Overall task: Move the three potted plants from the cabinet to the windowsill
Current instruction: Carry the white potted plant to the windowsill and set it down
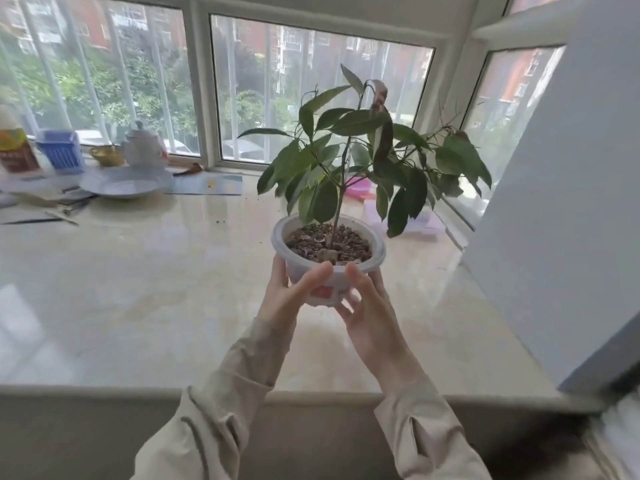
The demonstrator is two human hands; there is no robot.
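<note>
A leafy green plant in a white plastic pot (pixel 375 256) with brown gravelly soil is held up over the wide marble windowsill (pixel 156 289). My left hand (pixel 287 297) grips the pot's left side, thumb across the front. My right hand (pixel 367 313) cups the pot's right side and underside, fingers spread. The pot appears lifted above the sill, roughly at its middle right. No other potted plant or cabinet is in view.
At the sill's far left stand a bottle (pixel 14 147), a blue basket (pixel 62 150), a white teapot (pixel 143 148) and a white plate (pixel 121 183). A pink dish (pixel 358 188) and clear box (pixel 419 221) lie behind the plant. A grey wall panel (pixel 561 209) juts in at right.
</note>
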